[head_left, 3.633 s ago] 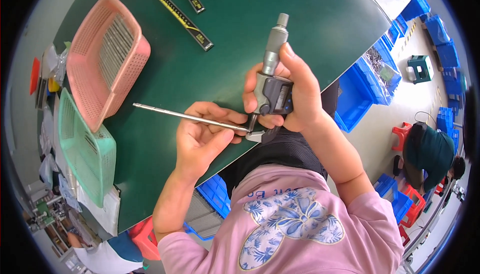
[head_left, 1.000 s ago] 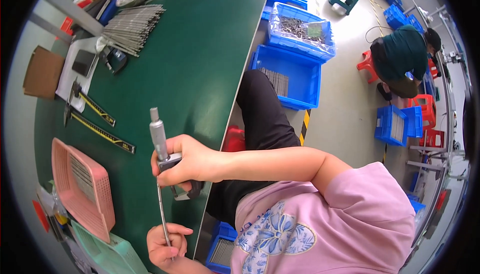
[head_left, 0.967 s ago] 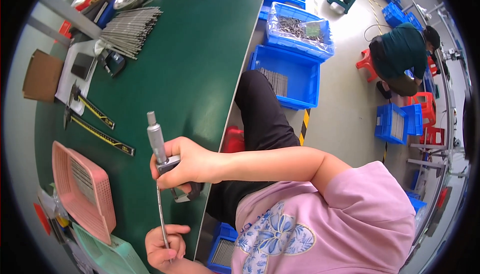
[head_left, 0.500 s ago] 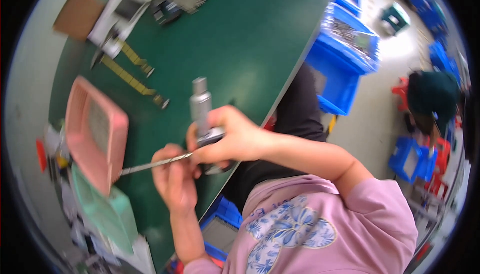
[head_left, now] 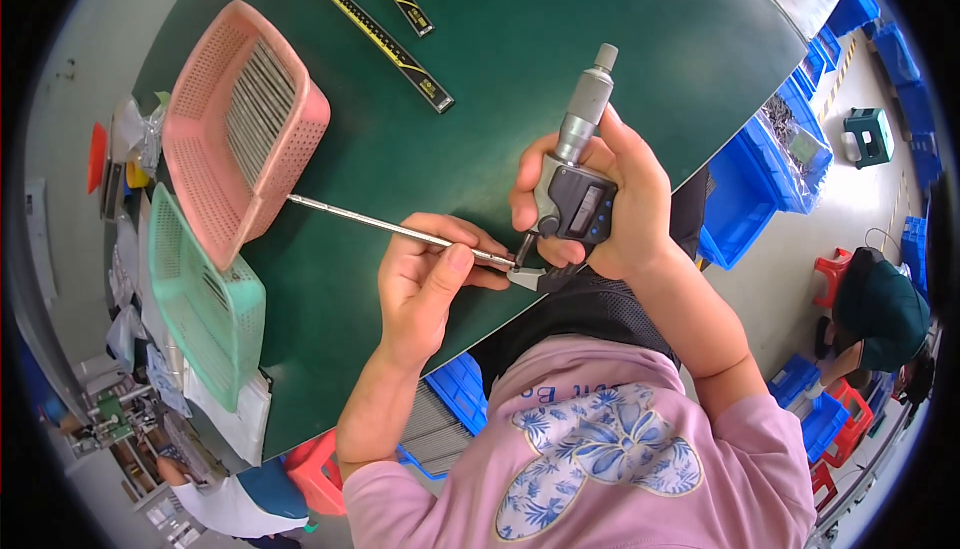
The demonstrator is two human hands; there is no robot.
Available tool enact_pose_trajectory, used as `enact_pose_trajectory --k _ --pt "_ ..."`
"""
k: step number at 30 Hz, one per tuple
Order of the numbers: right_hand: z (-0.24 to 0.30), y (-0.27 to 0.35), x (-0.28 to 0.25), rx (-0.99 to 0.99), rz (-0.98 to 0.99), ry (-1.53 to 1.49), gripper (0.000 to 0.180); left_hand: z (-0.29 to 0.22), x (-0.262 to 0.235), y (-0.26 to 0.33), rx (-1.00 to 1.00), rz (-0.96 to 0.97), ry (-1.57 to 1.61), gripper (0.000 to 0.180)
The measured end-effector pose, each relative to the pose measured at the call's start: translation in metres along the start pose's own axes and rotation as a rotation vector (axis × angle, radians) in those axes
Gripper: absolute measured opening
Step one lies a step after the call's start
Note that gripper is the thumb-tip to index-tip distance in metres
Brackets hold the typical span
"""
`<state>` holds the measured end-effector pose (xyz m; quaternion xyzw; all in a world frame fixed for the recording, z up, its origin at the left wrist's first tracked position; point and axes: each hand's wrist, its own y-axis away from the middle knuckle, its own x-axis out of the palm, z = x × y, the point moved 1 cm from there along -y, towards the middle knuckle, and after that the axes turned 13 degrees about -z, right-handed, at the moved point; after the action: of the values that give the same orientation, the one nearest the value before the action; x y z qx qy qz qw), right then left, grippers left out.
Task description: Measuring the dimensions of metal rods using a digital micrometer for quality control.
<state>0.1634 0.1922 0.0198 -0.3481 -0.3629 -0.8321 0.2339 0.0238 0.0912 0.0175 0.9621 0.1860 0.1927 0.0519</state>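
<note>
My left hand (head_left: 425, 289) pinches a thin, shiny metal rod (head_left: 375, 221) between thumb and fingers. The rod's far end points toward the pink basket, and its near end is at the measuring gap of a digital micrometer (head_left: 573, 199). Wrapped round the micrometer's dark body is my right hand (head_left: 640, 184), with the grey thimble slanting up and away. Whether both measuring faces touch the rod is too small to tell. A pink basket (head_left: 300, 114) on the left has several similar rods in it.
Under the pink basket's near side stands a green basket (head_left: 250, 319). Two calipers (head_left: 380, 39) lie at the far side of the green table (head_left: 480, 129). Blue bins (head_left: 740, 189) stand right of the table. Other people (head_left: 880, 299) are farther off, at right and lower left.
The view has swung, so baskets and calipers appear higher. Both hands sit farther right in the picture. The micrometer now leans right, and the rod's near end is at its gap.
</note>
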Motion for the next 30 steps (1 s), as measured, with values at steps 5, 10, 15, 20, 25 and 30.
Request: enact_pose_trajectory --k 5,10,15,20,25,30 --pt "0.0009 -0.0009 0.0010 0.024 0.016 -0.006 0.067 -0.0009 -0.0004 -0.0005 -0.016 0.021 -0.008 0.014" --pt "0.0014 -0.0010 -0.0005 0.011 0.022 -0.004 0.067 -0.0033 0.0000 -0.0015 -0.049 0.029 -0.032 0.014" --pt "0.0010 -0.0006 0.0009 0.009 0.015 -0.003 0.066 -0.0022 0.0010 -0.0010 -0.057 0.037 -0.043 0.015" --pt "0.0007 0.0001 0.0018 -0.029 -0.002 0.049 0.063 -0.0016 0.0008 -0.0019 -0.071 0.022 -0.029 0.014" --pt "-0.0001 0.0011 0.0032 -0.068 -0.029 0.081 0.060 -0.0011 -0.0006 -0.0004 -0.081 0.027 -0.002 0.016" --pt "-0.0009 0.0019 0.0027 -0.073 -0.043 0.083 0.059 0.0006 -0.0021 0.0014 -0.056 0.012 -0.055 0.020"
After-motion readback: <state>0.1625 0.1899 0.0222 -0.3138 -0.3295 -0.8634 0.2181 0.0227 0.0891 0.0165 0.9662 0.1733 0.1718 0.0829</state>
